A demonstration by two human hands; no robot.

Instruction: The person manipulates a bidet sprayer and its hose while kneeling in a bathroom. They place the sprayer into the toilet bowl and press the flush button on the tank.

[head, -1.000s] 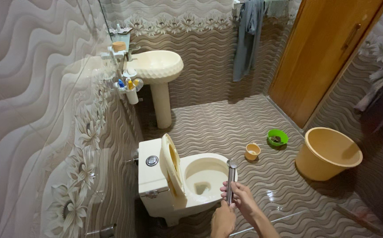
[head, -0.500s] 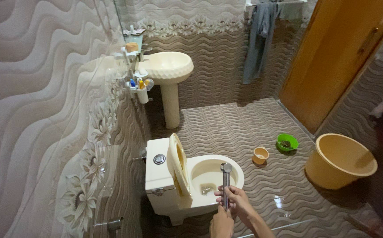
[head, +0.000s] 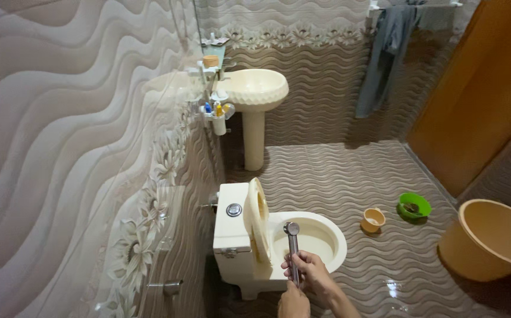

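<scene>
Right hand (head: pixel 311 272) grips a metal spray wand (head: pixel 292 250), head up, over the cream toilet bowl (head: pixel 311 235); left hand (head: pixel 294 305) closes below it, contents unclear. Small coloured bottles (head: pixel 214 109) sit on the wall rack. Open tiled floor (head: pixel 349 176) lies rightward. The view has moved closer than before.

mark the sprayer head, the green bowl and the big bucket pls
sprayer head (head: pixel 291 228): head view, on its round nozzle end.
green bowl (head: pixel 414 205): head view, on its rim.
big bucket (head: pixel 466 250): head view, on its outer wall.
</scene>
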